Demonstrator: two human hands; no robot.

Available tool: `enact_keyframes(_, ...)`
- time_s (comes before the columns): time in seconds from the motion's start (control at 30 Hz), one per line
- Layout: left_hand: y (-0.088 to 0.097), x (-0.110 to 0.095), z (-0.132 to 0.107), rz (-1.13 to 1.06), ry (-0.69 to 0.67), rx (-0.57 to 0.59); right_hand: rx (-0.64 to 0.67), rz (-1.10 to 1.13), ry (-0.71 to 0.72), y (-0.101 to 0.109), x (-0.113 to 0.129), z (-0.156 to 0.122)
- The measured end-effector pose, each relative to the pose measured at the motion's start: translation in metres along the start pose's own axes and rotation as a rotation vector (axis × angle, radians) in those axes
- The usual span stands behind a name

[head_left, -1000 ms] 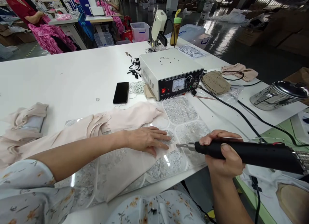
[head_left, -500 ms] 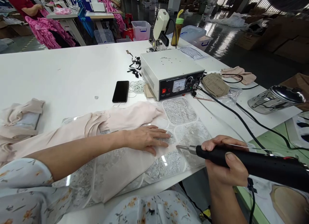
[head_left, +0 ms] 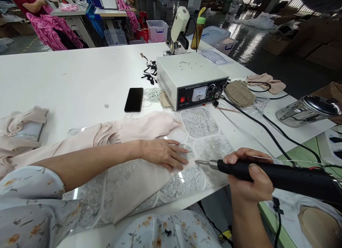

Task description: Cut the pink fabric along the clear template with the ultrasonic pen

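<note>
My left hand lies flat, fingers stretched out, on a thin strip of pale pink fabric. Under the fabric is a clear, stone-patterned mat. My right hand is wrapped round a black handheld ultrasonic cutter, whose metal tip points left and meets the fabric's narrow end just beyond my left fingertips. More pale pink fabric lies bunched behind my left forearm. A cable runs from the ultrasonic generator box on the table towards the right.
A phone and coiled white cord lie left of the box. Behind it stand a small white machine and a bottle. On the right are brown pieces and a metal canister. A person in red works beyond the table.
My left hand's fingers have drawn slightly closer together on the fabric. The cutter's rear end has shifted a little, while its tip stays in nearly the same place.
</note>
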State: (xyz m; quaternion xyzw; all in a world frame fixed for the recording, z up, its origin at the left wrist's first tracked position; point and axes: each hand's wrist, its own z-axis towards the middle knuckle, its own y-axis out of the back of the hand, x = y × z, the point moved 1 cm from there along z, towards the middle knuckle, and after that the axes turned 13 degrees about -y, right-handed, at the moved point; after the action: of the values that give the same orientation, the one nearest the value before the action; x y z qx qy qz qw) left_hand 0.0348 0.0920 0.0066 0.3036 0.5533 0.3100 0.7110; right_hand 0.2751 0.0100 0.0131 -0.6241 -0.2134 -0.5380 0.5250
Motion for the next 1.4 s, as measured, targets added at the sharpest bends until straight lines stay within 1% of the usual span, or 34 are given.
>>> enact_keyframes(0.13, 0.002, 0.001, 0.0, -0.039, 0.018, -0.03, -0.003, -0.001, -0.005, 0.003, -0.002, 0.001)
enact_keyframes(0.23, 0.003, 0.002, 0.001, -0.009, -0.021, -0.014, 0.01, -0.001, -0.009, 0.003, -0.002, 0.002)
enact_keyframes(0.33, 0.003, 0.005, 0.003, 0.022, -0.049, 0.027, -0.002, 0.004, -0.012, 0.002, -0.001, 0.002)
enact_keyframes(0.47, 0.004, 0.009, 0.007, 0.028, -0.049, 0.099, -0.002, 0.01, -0.018, 0.002, -0.001, 0.003)
enact_keyframes(0.6, 0.006, 0.009, 0.012, 0.029, -0.029, 0.185, -0.008, 0.011, -0.011, 0.003, -0.003, 0.003)
enact_keyframes(0.67, 0.007, 0.01, 0.013, 0.018, -0.009, 0.205, -0.025, 0.011, -0.024, 0.004, -0.003, 0.003)
enact_keyframes(0.77, 0.006, 0.011, 0.014, 0.0, -0.007, 0.182, -0.055, 0.018, -0.059, 0.003, -0.002, 0.003)
enact_keyframes(0.87, 0.005, 0.011, 0.013, -0.011, -0.023, 0.154, -0.074, 0.017, -0.058, 0.003, -0.002, 0.003)
enact_keyframes(0.97, 0.007, 0.01, 0.015, -0.051, 0.013, 0.2, -0.08, -0.005, -0.062, 0.003, -0.002, 0.005)
enact_keyframes(1.1, 0.012, 0.005, 0.019, -0.143, 0.111, 0.261, -0.105, -0.009, -0.088, 0.003, -0.002, 0.006)
enact_keyframes(1.2, 0.014, 0.003, 0.021, -0.194, 0.158, 0.248, -0.115, -0.004, -0.095, 0.003, -0.002, 0.006)
enact_keyframes(1.4, 0.012, 0.004, 0.02, -0.246, 0.177, 0.174, -0.128, 0.004, -0.118, 0.004, -0.002, 0.007)
